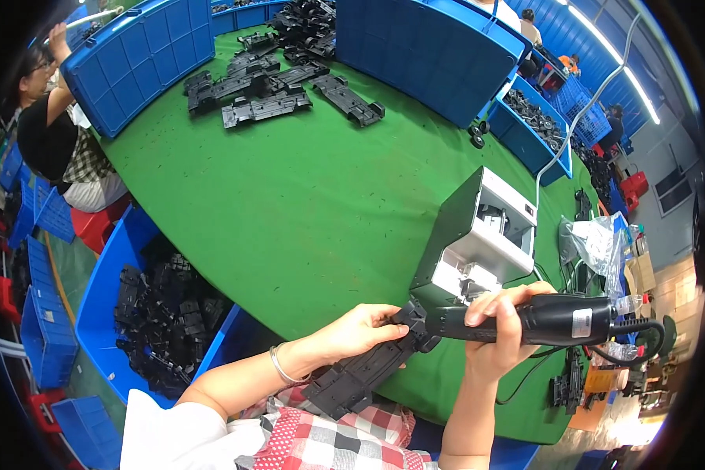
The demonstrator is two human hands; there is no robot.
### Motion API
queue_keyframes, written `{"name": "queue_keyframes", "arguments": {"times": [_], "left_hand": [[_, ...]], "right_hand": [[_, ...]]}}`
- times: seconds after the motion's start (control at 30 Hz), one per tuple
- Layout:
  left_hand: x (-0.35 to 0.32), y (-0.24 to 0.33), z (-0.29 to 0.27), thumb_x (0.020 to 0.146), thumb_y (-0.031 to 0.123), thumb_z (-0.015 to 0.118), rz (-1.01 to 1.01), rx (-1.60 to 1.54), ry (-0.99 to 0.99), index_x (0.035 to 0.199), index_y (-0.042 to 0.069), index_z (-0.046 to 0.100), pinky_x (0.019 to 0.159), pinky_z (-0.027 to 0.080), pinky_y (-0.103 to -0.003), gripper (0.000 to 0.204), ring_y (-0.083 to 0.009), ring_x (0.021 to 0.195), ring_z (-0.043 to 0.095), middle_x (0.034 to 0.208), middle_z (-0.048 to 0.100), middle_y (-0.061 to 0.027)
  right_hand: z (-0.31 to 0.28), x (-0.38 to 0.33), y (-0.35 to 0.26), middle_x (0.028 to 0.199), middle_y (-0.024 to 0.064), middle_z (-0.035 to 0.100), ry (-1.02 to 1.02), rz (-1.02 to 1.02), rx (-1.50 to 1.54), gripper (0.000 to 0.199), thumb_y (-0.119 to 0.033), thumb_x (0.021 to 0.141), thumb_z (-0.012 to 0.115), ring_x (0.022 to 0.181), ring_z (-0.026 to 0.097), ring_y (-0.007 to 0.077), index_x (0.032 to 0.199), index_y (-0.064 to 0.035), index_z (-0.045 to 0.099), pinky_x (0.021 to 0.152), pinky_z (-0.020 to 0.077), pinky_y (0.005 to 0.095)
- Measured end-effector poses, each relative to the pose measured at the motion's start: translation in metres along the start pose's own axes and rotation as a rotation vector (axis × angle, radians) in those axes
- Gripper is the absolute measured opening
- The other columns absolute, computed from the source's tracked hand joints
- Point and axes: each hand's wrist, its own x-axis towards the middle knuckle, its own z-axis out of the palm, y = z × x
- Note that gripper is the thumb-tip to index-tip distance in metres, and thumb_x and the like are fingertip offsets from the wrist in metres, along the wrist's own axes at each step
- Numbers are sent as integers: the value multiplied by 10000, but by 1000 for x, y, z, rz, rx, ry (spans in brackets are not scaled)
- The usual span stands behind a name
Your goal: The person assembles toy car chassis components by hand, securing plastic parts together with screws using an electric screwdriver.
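My left hand (359, 332) grips a long black plastic toy-car chassis (360, 377) near its far end, thumb on top. The chassis slants over the table's near edge, above my checked apron (313, 439). My right hand (500, 333) is wrapped round a black electric screwdriver (560, 319), held level with its cable trailing right. The screwdriver's front end meets the far end of the chassis; its tip is hidden there. Just beyond both hands stands a grey-and-white screw feeder (466, 243).
Several black chassis (266, 106) lie heaped at the back of the green-covered table (290, 211). Blue bins (431, 59) stand along the far side. A blue bin (102, 313) of black parts sits at lower left. Another person (55, 149) works at far left.
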Motion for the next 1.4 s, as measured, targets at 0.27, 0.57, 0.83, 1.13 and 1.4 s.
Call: {"name": "queue_keyframes", "arguments": {"times": [0.27, 0.57, 0.83, 1.13, 1.4], "left_hand": [[1, -4, 4, 879, 119, 546, 15, 0, 14, 1059, -22, 561, 643, 499, -228, 230, -100, 737, 597, 890, 627, -67], [-24, -12, 6, 878, 223, 557, -196, -48, -155, 1111, -9, 527, 665, 480, -230, 330, -100, 771, 577, 920, 609, -63], [-48, -12, -41, 775, 46, 641, -313, 197, -577, 1287, -4, 386, 1011, 315, -321, 574, -166, 1167, 424, 1264, 467, -98], [-28, 12, -32, 709, -14, 660, 59, 126, 54, 1093, -4, 524, 874, 428, -309, 408, -168, 981, 531, 1045, 564, -75], [-18, 9, -28, 716, 9, 656, 90, 199, 122, 996, -5, 560, 798, 454, -290, 297, -145, 867, 559, 931, 590, -56]], "right_hand": [[2, -11, 9, 611, 87, 483, -115, -5, -43, 291, 90, 745, 499, 421, 477, 182, 942, -42, 331, 418, 447, 292], [-20, 3, -5, 609, 95, 494, -308, 0, 254, 365, 15, 736, 575, 419, 478, 188, 1022, -30, 353, 374, 424, 272], [-41, 30, -5, 609, 98, 522, 95, -303, -314, 324, 74, 743, 516, 462, 514, 165, 1030, 1, 383, 486, 451, 276], [-27, 20, -8, 643, 67, 455, 154, 68, -48, 291, 43, 766, 502, 440, 471, 157, 1028, -5, 386, 427, 450, 280], [4, -21, -8, 592, 99, 480, 44, 98, 119, 367, 76, 727, 488, 389, 472, 195, 1034, -34, 320, 397, 462, 307]]}}
